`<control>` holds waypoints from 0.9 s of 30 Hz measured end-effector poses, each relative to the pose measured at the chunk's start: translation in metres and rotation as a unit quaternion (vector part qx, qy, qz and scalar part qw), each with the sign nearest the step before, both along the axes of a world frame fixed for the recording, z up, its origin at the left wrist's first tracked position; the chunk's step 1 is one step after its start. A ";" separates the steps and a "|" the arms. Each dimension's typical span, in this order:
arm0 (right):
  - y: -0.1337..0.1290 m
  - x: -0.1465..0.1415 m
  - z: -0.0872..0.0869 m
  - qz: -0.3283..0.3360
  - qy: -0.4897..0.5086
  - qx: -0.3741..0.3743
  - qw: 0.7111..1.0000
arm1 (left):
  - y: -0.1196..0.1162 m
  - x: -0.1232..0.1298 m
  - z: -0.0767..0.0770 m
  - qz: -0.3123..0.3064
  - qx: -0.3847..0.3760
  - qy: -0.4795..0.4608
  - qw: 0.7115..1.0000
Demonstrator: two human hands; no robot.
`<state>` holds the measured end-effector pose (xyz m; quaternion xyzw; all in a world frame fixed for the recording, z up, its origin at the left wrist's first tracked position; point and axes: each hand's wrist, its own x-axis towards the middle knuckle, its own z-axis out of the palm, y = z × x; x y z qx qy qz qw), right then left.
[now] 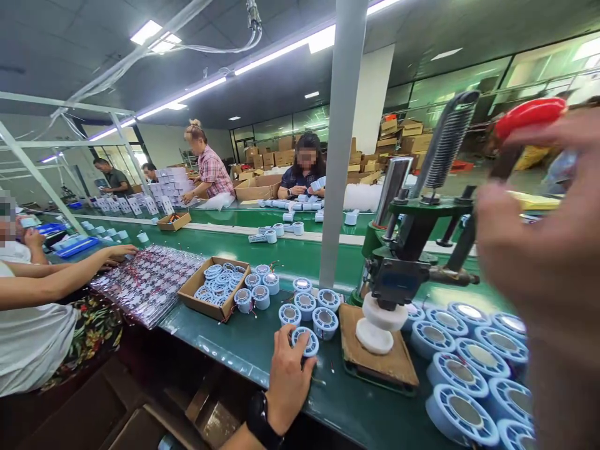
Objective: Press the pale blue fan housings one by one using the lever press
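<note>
My left hand (289, 378), with a black band at the wrist, has its thumb and fingers curled around a light blue round housing (305, 342) with a grey metal disc in its top. That housing sits at the near edge of a small group of similar housings (325, 320). Large and blurred at the right, my right hand (553, 225) is closed around the red-ended lever handle (532, 117) of a green hand press (403, 275). A white round pad (385, 312) on the ram hangs over another white pad (374, 337) on the brown base plate (400, 369).
Several more blue housings (462, 412) crowd the bench right of the press. Left stand a cardboard box of blue rings (220, 284) and a sheet of small parts (150, 281), where a co-worker's hands (115, 253) rest. A grey post (344, 144) rises behind. Other people work across the green belt (225, 234).
</note>
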<state>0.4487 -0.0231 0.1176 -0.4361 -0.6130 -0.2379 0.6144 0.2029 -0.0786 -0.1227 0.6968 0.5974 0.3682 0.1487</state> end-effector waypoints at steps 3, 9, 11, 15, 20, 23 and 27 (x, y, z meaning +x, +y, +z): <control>-0.027 -0.061 -0.088 0.119 -0.043 -0.035 0.991 | 0.010 -0.010 0.005 -0.015 0.014 0.017 1.000; -0.022 -0.150 -0.231 0.103 -0.175 -0.216 0.955 | 0.061 -0.069 0.046 0.036 0.101 0.217 0.970; -0.014 -0.162 -0.250 0.103 -0.208 -0.250 0.940 | 0.081 -0.085 0.053 0.053 0.086 0.306 0.947; 0.002 -0.168 -0.266 0.112 -0.237 -0.267 0.927 | 0.084 -0.090 0.046 0.037 0.099 0.367 0.924; 0.002 -0.164 -0.259 0.116 -0.240 -0.257 0.929 | 0.029 -0.078 0.029 0.013 0.068 0.306 0.950; -0.011 -0.174 -0.252 0.120 -0.219 -0.235 0.939 | 0.004 -0.080 0.032 -0.024 0.058 0.208 0.976; -0.030 -0.203 -0.256 0.145 -0.194 -0.236 0.941 | 0.024 -0.117 0.059 0.028 0.094 0.105 0.990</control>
